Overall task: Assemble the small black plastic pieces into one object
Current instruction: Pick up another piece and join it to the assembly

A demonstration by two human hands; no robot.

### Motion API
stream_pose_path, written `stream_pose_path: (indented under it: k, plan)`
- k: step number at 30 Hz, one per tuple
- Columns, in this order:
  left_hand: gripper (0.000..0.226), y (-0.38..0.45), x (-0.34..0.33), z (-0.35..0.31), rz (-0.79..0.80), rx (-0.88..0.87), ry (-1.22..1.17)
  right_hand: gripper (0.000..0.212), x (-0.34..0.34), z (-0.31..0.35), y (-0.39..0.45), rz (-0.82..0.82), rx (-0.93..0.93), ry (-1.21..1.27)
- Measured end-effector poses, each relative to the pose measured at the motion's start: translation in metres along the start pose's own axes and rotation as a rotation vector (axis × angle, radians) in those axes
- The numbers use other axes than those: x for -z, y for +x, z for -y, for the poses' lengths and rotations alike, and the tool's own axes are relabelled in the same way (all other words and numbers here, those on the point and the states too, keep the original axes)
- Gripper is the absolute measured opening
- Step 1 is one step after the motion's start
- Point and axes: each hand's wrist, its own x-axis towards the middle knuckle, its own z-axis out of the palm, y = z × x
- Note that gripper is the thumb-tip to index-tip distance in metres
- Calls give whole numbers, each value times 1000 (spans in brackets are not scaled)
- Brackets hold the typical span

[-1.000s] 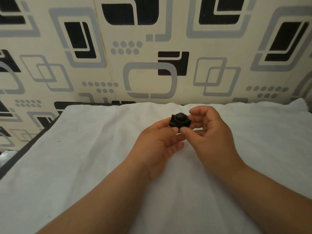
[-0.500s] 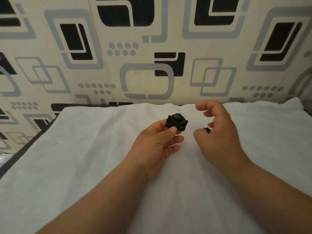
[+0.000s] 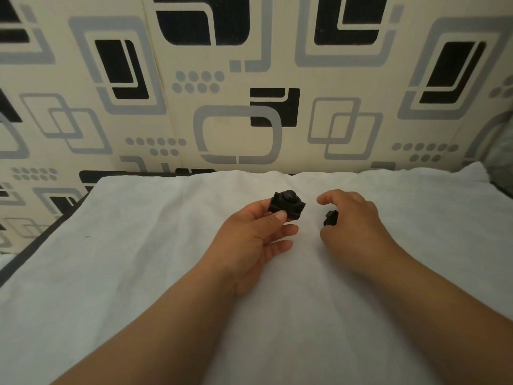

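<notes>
My left hand (image 3: 254, 236) holds a partly assembled black plastic block (image 3: 286, 204) between thumb and fingers, just above the white cloth (image 3: 138, 273). The block is squarish with a rounded dome on top. To its right lies a small loose black piece (image 3: 331, 218) on the cloth. My right hand (image 3: 352, 226) is curled over that piece, with index finger and thumb apart on either side of it. The piece sits against the inner fingers, and a firm grip on it does not show.
The cloth covers a soft flat surface that ends at a wall panel (image 3: 249, 93) patterned in cream, grey and black. A dark edge (image 3: 36, 251) of the surface shows along the left side.
My right hand let go of the block, moved right and came down over the small loose piece. My left hand kept the block and stayed nearly in place.
</notes>
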Motion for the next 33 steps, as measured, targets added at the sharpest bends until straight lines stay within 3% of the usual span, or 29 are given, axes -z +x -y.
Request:
stream_pose_path:
  k: [13,18,24,33]
  plan:
    - [27,-1,-1,-2,15,12,-15,31,-6,-9,6,-5,62,71]
    - [25,0,0,-2,0,13,-59,29,-5,-7,6,-69,116,189]
    - [23,1,0,-3,-19,16,-95,27,0,6,-4,-127,137,527]
    - [25,0,0,-4,-25,24,-65,26,4,9,-8,-237,266,536]
